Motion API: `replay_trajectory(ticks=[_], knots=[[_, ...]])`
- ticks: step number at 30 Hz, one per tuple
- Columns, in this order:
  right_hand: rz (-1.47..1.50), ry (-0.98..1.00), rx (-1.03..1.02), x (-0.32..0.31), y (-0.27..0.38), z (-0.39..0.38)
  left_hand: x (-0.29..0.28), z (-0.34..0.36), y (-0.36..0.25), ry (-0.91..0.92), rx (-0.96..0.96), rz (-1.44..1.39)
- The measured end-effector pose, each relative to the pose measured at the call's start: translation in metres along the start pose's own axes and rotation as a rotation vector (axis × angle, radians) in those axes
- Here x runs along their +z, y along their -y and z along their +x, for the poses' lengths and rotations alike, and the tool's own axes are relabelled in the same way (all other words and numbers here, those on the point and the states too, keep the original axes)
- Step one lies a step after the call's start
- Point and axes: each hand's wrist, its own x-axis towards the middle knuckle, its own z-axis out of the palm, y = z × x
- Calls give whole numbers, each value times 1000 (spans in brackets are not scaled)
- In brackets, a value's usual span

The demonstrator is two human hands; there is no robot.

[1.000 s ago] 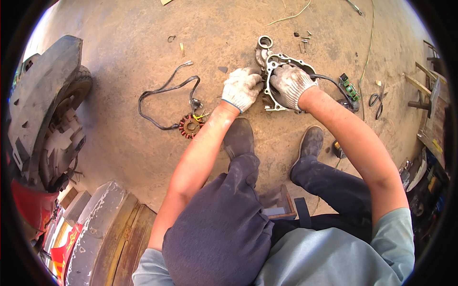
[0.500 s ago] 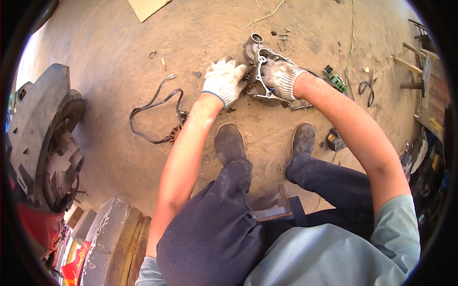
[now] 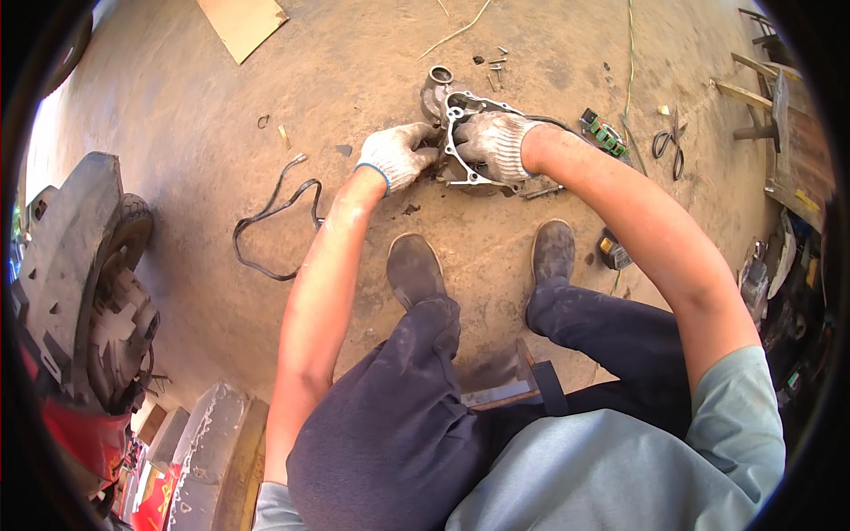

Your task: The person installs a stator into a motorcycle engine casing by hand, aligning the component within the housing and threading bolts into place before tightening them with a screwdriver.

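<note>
A metal engine casing (image 3: pixel 436 88) with a pale flanged rim lies on the floor ahead of my feet. My left hand (image 3: pixel 397 156), in a dirty white knit glove, has its fingers curled against the casing's left side, their tips partly hidden. My right hand (image 3: pixel 491 142), gloved too, reaches inside the rim with fingers bent; whatever they grip is hidden. A black hose (image 3: pixel 553 121) runs right from the casing toward a green part (image 3: pixel 604 133). To the left lies a looped black cable (image 3: pixel 266 217), partly behind my left forearm. A rod-shaped tool (image 3: pixel 544 191) lies beside the casing.
Scissors (image 3: pixel 668 146), several bolts (image 3: pixel 498 66), a cardboard sheet (image 3: pixel 243 22) and a black-yellow object (image 3: pixel 613 250) lie on the concrete floor. A vehicle with a tire (image 3: pixel 133 226) stands at left, wooden furniture (image 3: pixel 797 150) at right. A wooden box (image 3: pixel 496 389) is between my legs.
The view has shifted, so the casing and hands sit farther left. My left hand's fingers have turned and curled closer against the casing's side. My right hand stays inside the rim.
</note>
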Motion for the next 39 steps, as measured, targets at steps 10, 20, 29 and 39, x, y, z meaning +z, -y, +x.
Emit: replay_trajectory(ticks=[10,20,29,39], knots=[[-237,116,26,-4,23,13,9,6,-4,174,-113,193],[148,-183,266,-15,-6,-4,18,-1,3,185,-203,31],[-71,-437,343,19,1,-11,37,-23,13,-170,-199,207],[147,-350,243,2,-7,-28,-10,-79,78,-292,-467,341]])
